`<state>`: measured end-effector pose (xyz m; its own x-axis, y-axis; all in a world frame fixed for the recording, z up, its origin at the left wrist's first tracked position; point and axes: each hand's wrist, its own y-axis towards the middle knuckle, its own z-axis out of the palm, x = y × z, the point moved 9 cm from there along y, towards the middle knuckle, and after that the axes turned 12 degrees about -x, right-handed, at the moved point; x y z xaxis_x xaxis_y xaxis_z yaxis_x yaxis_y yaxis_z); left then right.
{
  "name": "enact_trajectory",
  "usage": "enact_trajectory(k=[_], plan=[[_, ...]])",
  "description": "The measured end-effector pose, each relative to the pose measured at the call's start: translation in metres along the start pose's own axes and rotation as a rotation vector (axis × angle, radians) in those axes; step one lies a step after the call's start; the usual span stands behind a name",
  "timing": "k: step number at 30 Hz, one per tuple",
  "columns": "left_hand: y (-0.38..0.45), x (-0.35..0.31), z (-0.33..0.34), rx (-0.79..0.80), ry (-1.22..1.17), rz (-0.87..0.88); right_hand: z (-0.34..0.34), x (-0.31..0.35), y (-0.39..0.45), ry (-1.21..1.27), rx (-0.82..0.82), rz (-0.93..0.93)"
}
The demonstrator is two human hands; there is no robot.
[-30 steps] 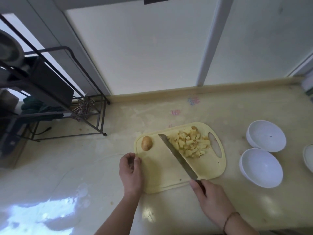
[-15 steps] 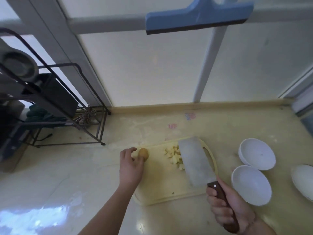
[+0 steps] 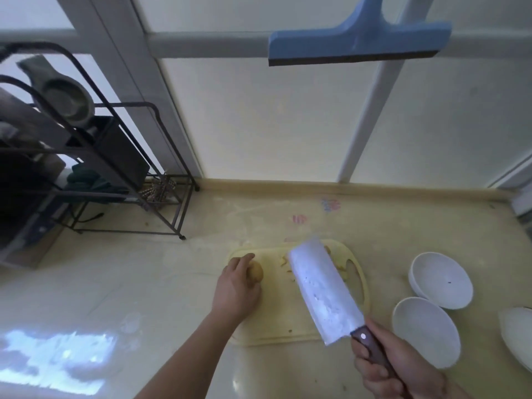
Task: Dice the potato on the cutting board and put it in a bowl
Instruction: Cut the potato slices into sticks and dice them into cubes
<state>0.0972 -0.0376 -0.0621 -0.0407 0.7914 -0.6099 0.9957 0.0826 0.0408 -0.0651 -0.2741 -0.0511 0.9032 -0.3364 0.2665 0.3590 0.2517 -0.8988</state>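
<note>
A pale yellow cutting board lies on the counter. At its far left corner sits a small whole potato, and my left hand curls around it from the left. My right hand grips the dark wooden handle of a cleaver, whose broad blade is held flat above the board's right half. The blade hides most of the diced potato pieces; only a few show at its edges. Two empty white bowls stand right of the board.
A third white bowl is cut off at the right edge. A black wire rack with kitchenware stands at the back left. A blue squeegee hangs on the window above. The counter's back edge runs along the window.
The cleaver has been lifted off the board and turned flat above the dice. My left hand moved from the board's left edge up to the whole potato and closed on it.
</note>
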Motion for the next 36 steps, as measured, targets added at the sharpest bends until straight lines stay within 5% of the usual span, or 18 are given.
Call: enact_trajectory(k=[10, 20, 26, 30, 36], plan=[[-0.050, -0.014, 0.016, 0.188, 0.123, 0.074, -0.001, -0.008, 0.006, -0.441, -0.174, -0.098], [-0.034, 0.002, 0.007, 0.091, -0.022, -0.051, 0.007, -0.004, -0.006, -0.551, -0.287, -0.131], [0.006, 0.005, -0.002, 0.070, -0.070, 0.134, 0.014, 0.001, -0.010, -0.538, -0.306, -0.174], [0.016, 0.006, -0.017, -0.098, 0.118, 0.260, 0.020, 0.003, -0.004, -0.598, -0.332, -0.250], [-0.078, -0.033, 0.004, 0.000, 0.079, 0.733, 0.026, 0.003, 0.007, -0.721, -0.426, -0.406]])
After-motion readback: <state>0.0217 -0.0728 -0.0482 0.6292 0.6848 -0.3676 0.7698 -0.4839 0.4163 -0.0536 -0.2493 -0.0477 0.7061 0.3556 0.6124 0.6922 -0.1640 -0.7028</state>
